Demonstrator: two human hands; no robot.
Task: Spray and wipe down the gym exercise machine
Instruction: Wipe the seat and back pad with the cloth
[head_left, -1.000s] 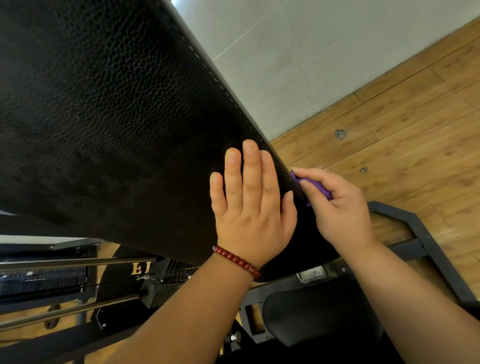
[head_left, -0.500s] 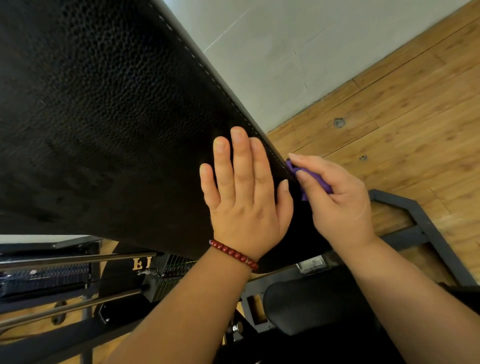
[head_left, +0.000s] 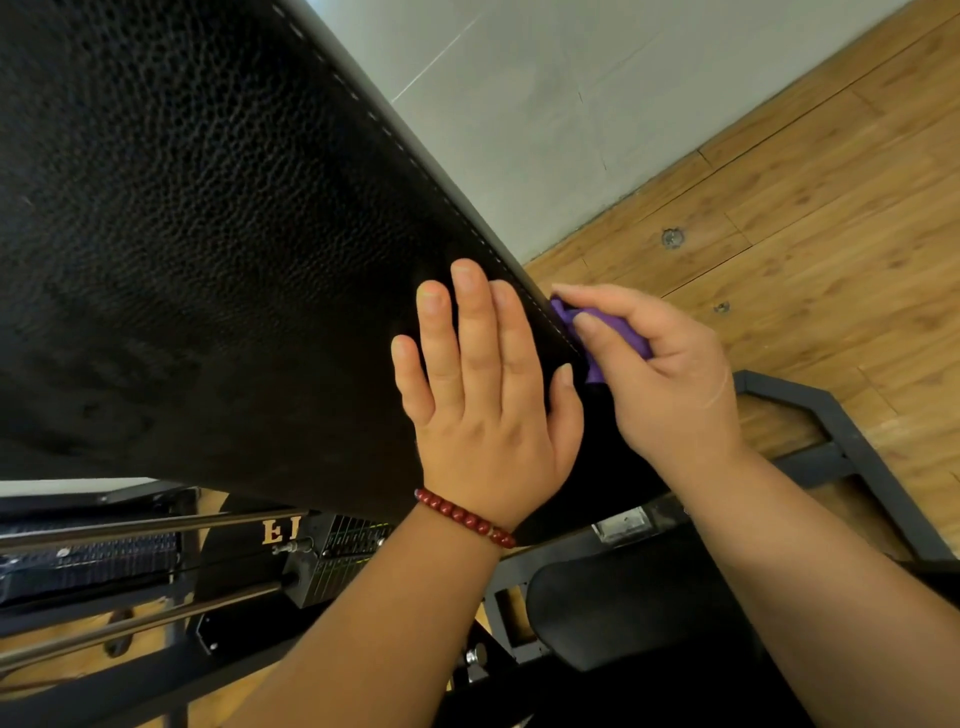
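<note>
Fingers (head_left: 467, 322) of the left hand (head_left: 483, 410) lie straight and close together, flat on the black back pad (head_left: 208, 234) near its stitched right edge. Just beside them, the right hand (head_left: 670, 389) curls thumb and forefinger round a small purple cloth (head_left: 618, 325) and holds it against the side of that edge. The pad is pebbled, leather-like black, with pale stitching along the edge. A red bead bracelet (head_left: 462, 514) circles the left wrist. Below the pad's lower edge, gold letters (head_left: 274, 532) begin with "E"; the rest is hidden. A black seat pad (head_left: 623, 597) lies under the right forearm.
</note>
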